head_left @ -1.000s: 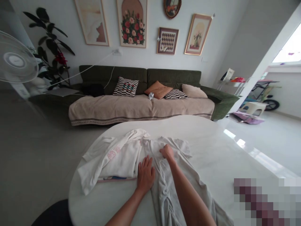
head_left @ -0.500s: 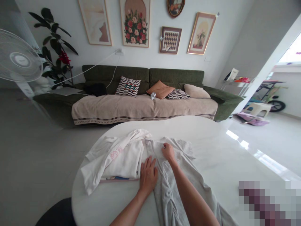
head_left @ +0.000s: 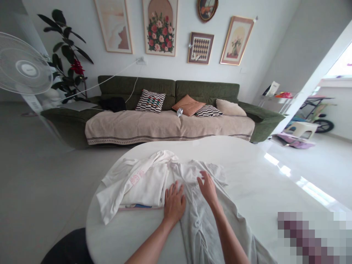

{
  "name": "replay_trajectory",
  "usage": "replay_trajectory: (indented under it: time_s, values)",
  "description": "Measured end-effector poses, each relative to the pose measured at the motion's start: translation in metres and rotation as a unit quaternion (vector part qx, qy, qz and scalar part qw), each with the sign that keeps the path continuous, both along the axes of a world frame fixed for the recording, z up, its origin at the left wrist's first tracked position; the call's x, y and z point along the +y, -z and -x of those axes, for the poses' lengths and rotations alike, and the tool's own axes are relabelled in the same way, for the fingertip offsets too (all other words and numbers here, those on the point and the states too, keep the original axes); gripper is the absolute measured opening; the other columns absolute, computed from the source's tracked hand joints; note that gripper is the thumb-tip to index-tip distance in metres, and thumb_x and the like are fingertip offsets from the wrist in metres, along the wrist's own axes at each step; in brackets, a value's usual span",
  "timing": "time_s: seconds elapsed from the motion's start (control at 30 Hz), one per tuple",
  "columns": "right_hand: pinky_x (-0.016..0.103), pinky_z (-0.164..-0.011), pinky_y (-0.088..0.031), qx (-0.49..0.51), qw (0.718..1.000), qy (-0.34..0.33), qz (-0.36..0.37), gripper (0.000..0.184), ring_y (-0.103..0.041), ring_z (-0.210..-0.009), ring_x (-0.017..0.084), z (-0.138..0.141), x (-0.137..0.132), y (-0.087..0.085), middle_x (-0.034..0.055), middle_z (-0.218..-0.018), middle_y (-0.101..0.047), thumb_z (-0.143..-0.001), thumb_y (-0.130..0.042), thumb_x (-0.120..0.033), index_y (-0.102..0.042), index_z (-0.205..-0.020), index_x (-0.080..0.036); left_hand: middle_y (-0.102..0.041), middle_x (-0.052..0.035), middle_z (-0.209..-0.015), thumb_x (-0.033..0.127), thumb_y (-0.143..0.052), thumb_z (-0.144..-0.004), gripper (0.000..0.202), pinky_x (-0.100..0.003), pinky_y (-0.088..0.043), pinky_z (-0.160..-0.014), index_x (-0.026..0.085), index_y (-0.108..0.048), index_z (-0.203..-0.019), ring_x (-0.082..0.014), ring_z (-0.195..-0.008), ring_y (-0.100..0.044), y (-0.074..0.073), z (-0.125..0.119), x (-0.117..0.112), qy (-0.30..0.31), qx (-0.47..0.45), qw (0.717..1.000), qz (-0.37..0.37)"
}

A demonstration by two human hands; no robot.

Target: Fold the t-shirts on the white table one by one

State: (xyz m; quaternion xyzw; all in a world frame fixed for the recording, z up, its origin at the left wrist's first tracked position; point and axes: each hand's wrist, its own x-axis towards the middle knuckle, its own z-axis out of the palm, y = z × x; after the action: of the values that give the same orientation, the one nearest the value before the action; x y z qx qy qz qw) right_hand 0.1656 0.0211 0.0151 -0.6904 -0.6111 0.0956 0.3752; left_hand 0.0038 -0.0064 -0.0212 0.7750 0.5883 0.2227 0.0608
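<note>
Both hands were open at the grey garment (head_left: 204, 212) on the worktop (head_left: 233, 156): left of it, piled white clothes (head_left: 145, 190); at its left edge, the left hand (head_left: 174, 206), flat; over its upper part, the right hand (head_left: 208, 190), loosely bent, contact unclear. Straightening seemed the step in hand, calling next for a light pinch.

Home living room, green sofa (head_left: 207, 90), framed pictures (head_left: 161, 29)
</note>
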Motion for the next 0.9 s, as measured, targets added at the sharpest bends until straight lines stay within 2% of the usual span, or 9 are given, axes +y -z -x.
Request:
replay_trajectory:
  time_s: [0.1, 0.2, 0.33, 0.4, 0.5, 0.57, 0.63, 0.77, 0.9]
  values:
    - [0.028, -0.058, -0.043, 0.011, 0.997, -0.044, 0.07, 0.021, -0.057, -0.056, 0.017, 0.006, -0.084, 0.017, -0.0003, -0.06, -0.057, -0.077, -0.044, -0.042, -0.05, -0.086, -0.024, -0.034, -0.0006, -0.14, 0.03, -0.036, -0.086, 0.042, -0.043, -0.024, -0.103, 0.027, -0.044, -0.128, -0.0233, -0.126, -0.03, 0.0, -0.001, 0.0, -0.003, 0.003, 1.0, -0.006]
    - [0.03, -0.055, -0.043, 0.021, 0.984, -0.044, 0.173, 0.029, -0.059, -0.059, 0.02, 0.014, -0.152, 0.046, 0.0014, -0.066, -0.06, -0.069, -0.054, -0.045, -0.047, -0.091, -0.028, -0.035, -0.0008, -0.14, 0.029, -0.037, -0.086, 0.042, -0.043, -0.025, -0.102, 0.027, -0.045, -0.127, -0.0236, -0.125, -0.031, 0.0, -0.002, 0.0, -0.003, 0.007, 1.0, -0.011]
    - [0.026, -0.053, -0.04, 0.059, 0.968, -0.078, 0.23, 0.033, -0.055, -0.052, 0.016, 0.0, -0.181, 0.061, -0.004, -0.053, -0.055, -0.068, -0.05, -0.031, -0.047, -0.1, -0.026, -0.035, -0.0022, -0.14, 0.028, -0.037, -0.086, 0.041, -0.042, -0.026, -0.101, 0.026, -0.045, -0.126, -0.0237, -0.124, -0.032, 0.0, -0.002, -0.001, -0.004, 0.017, 1.0, -0.024]
    - [0.023, -0.053, -0.038, 0.065, 0.964, -0.107, 0.236, 0.031, -0.052, -0.048, 0.013, -0.023, -0.172, 0.05, -0.0071, -0.048, -0.052, -0.064, -0.053, -0.026, -0.051, -0.095, -0.025, -0.035, -0.0027, -0.14, 0.028, -0.036, -0.086, 0.041, -0.042, -0.027, -0.101, 0.026, -0.045, -0.127, -0.0235, -0.124, -0.033, 0.002, -0.002, -0.001, -0.007, 0.023, 0.999, -0.031]
    - [0.021, -0.051, -0.036, 0.045, 0.967, -0.109, 0.225, 0.022, -0.051, -0.051, 0.011, -0.071, -0.133, 0.02, -0.0067, -0.052, -0.054, -0.064, -0.056, -0.029, -0.058, -0.086, -0.025, -0.036, -0.0025, -0.139, 0.027, -0.036, -0.086, 0.041, -0.043, -0.027, -0.101, 0.027, -0.045, -0.126, -0.0234, -0.124, -0.033, 0.003, -0.002, -0.001, -0.011, 0.03, 0.999, -0.034]
    - [0.022, -0.054, -0.038, 0.02, 0.976, 0.006, 0.218, 0.019, -0.053, -0.053, 0.012, -0.1, -0.092, 0.001, -0.0047, -0.053, -0.055, -0.07, -0.053, -0.034, -0.06, -0.083, -0.022, -0.036, -0.0023, -0.139, 0.028, -0.036, -0.086, 0.041, -0.043, -0.026, -0.101, 0.027, -0.045, -0.126, -0.0233, -0.124, -0.033, 0.003, -0.002, -0.001, -0.01, 0.031, 0.999, -0.033]
    - [0.025, -0.065, -0.04, 0.001, 0.975, 0.087, 0.203, 0.028, -0.058, -0.067, 0.015, -0.121, -0.047, -0.01, 0.0021, -0.067, -0.062, -0.077, -0.045, -0.033, -0.059, -0.095, -0.017, -0.036, -0.0019, -0.139, 0.029, -0.037, -0.086, 0.041, -0.043, -0.026, -0.101, 0.028, -0.044, -0.127, -0.0232, -0.124, -0.032, 0.003, -0.002, -0.001, -0.008, 0.027, 0.999, -0.031]
    - [0.032, -0.081, -0.04, -0.006, 0.96, 0.181, 0.213, 0.037, -0.055, -0.097, 0.02, -0.129, 0.019, -0.003, 0.0157, -0.104, -0.059, -0.08, -0.046, -0.034, -0.054, -0.106, -0.009, -0.035, -0.0008, -0.14, 0.031, -0.037, -0.086, 0.042, -0.043, -0.025, -0.102, 0.029, -0.042, -0.128, -0.0231, -0.125, -0.031, 0.005, -0.001, 0.001, -0.009, 0.011, 1.0, -0.025]
    - [0.035, -0.078, -0.046, 0.025, 0.938, 0.216, 0.268, 0.033, -0.056, -0.091, 0.016, -0.121, 0.047, 0.015, 0.0071, -0.101, -0.059, -0.08, -0.053, -0.041, -0.055, -0.099, -0.014, -0.033, -0.0002, -0.141, 0.032, -0.037, -0.086, 0.043, -0.045, -0.024, -0.102, 0.03, -0.042, -0.128, -0.0233, -0.125, -0.031, 0.005, -0.001, 0.002, -0.008, -0.002, 1.0, -0.011]
